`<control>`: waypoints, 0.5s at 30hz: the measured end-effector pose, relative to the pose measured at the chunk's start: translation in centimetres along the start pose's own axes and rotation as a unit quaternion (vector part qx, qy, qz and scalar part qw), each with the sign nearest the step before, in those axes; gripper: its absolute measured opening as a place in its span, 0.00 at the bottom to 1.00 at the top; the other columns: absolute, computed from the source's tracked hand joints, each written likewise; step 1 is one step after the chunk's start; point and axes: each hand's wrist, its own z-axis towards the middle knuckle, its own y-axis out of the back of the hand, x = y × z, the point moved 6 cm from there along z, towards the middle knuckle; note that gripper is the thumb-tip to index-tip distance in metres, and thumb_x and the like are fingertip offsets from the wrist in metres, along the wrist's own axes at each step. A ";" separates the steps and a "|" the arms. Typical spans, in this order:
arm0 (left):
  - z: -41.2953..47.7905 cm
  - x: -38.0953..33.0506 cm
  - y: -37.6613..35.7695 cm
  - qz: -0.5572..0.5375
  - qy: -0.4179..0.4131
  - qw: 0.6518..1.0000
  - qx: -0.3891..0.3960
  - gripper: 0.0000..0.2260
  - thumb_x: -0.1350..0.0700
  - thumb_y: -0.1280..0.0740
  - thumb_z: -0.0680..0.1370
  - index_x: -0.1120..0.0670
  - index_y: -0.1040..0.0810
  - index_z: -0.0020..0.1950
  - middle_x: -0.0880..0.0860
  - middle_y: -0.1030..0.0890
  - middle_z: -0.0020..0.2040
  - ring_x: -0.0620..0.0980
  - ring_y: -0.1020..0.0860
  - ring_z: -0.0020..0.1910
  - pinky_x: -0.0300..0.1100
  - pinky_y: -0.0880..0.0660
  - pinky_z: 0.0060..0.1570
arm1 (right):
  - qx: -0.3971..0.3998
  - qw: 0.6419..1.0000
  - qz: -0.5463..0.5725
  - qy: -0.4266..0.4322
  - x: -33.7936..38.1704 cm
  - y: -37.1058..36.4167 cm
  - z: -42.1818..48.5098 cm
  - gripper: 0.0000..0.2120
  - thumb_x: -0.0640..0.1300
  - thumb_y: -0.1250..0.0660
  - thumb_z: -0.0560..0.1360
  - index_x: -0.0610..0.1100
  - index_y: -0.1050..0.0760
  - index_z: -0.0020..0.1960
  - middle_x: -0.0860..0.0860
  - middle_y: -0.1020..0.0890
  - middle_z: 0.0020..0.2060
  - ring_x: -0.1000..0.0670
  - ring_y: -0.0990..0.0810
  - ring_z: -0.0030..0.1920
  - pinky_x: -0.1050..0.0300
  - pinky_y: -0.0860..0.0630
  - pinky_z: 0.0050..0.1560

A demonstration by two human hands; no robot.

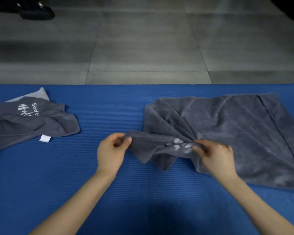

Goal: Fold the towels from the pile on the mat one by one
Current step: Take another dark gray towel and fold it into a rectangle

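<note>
- Left hand (111, 153) fingers pinch the grey towel (227, 133) corner.
- Right hand (216, 157) fingers grip its bunched edge (white print showing) just beside.
- Towel pile (27, 121) lies well left on the blue mat (109, 107).

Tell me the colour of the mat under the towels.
Blue, with fine ribbing: the mat shows best in the head view, the only one.

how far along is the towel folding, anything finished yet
Nothing looks finished: no neatly folded towel shows on the blue mat. In hand: the left hand and right hand each pinch the near edge of the grey towel, which lies partly spread and bunched between them. Left: the crumpled pile at the mat's left side remains unfolded.
</note>
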 end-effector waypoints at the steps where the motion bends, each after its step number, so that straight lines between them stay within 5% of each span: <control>1: -0.1 -1.0 0.8 0.003 -0.024 1.000 0.004 0.04 0.57 0.28 0.72 0.49 0.20 0.41 0.45 0.18 0.37 0.41 0.21 0.38 0.34 0.26 0.42 | 0.084 0.996 -0.010 -0.023 -0.9 0.3 0.0 0.10 0.50 0.32 0.74 0.55 0.19 0.54 0.51 0.15 0.47 0.48 0.18 0.52 0.50 0.31 0.54; 4: -0.9 -2.9 1.7 0.018 -0.088 0.995 0.041 0.09 0.61 0.27 0.71 0.47 0.20 0.41 0.43 0.18 0.39 0.39 0.20 0.40 0.30 0.25 0.44 | 0.264 0.964 0.004 0.003 -1.1 0.9 -0.5 0.13 0.48 0.33 0.74 0.62 0.23 0.57 0.61 0.20 0.55 0.54 0.23 0.60 0.50 0.32 0.64; 9: -4.3 -4.7 0.0 0.109 -0.320 0.938 0.077 0.05 0.61 0.33 0.71 0.52 0.18 0.41 0.42 0.21 0.44 0.38 0.22 0.43 0.29 0.28 0.43 | 0.148 0.972 0.075 0.165 7.1 3.1 2.3 0.12 0.52 0.33 0.73 0.55 0.21 0.57 0.58 0.19 0.52 0.51 0.21 0.55 0.45 0.28 0.58; 12: -7.5 -3.5 -2.2 0.153 -0.406 0.888 0.153 0.08 0.61 0.36 0.72 0.52 0.18 0.43 0.44 0.19 0.45 0.40 0.23 0.44 0.29 0.30 0.46 | 0.197 0.950 0.052 0.238 12.3 0.7 4.4 0.16 0.53 0.37 0.76 0.54 0.25 0.63 0.56 0.18 0.53 0.51 0.23 0.56 0.48 0.29 0.59; 15: -8.1 -1.1 -2.2 0.162 -0.392 0.890 0.169 0.09 0.61 0.37 0.73 0.53 0.18 0.45 0.45 0.18 0.45 0.40 0.24 0.45 0.27 0.30 0.48 | 0.254 0.928 -0.056 0.268 15.0 -3.3 7.2 0.19 0.55 0.40 0.78 0.54 0.30 0.68 0.53 0.20 0.56 0.47 0.26 0.61 0.49 0.34 0.64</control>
